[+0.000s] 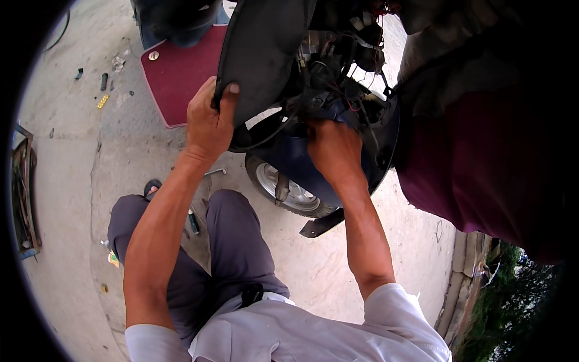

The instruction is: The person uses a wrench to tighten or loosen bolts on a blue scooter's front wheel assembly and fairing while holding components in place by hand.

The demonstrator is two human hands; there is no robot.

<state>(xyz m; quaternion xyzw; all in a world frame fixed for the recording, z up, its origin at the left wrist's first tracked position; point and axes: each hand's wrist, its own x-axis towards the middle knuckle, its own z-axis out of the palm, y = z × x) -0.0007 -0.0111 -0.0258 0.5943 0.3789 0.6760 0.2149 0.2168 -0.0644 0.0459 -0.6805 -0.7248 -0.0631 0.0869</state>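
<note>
My left hand (209, 120) is closed on the edge of a large black plastic panel (262, 57), with the thumb lying on its face. The panel stands steeply against the front of a scooter. My right hand (335, 149) reaches into the dark blue bodywork (286, 158) below the exposed wiring (329, 72); its fingers are hidden inside, so whatever they touch cannot be seen. Loose wires and connectors hang above that hand. Under the bodywork shows the scooter's wheel (289, 190), with a silver rim and black tyre.
Another person in maroon clothing (464, 163) stands close on the right. A maroon mat (181, 75) lies beyond my left hand. A metal wrench-like tool (215, 172) and a dark-handled tool (193, 222) lie near my knees. Small scraps dot the concrete at left; a curb (461, 271) runs at lower right.
</note>
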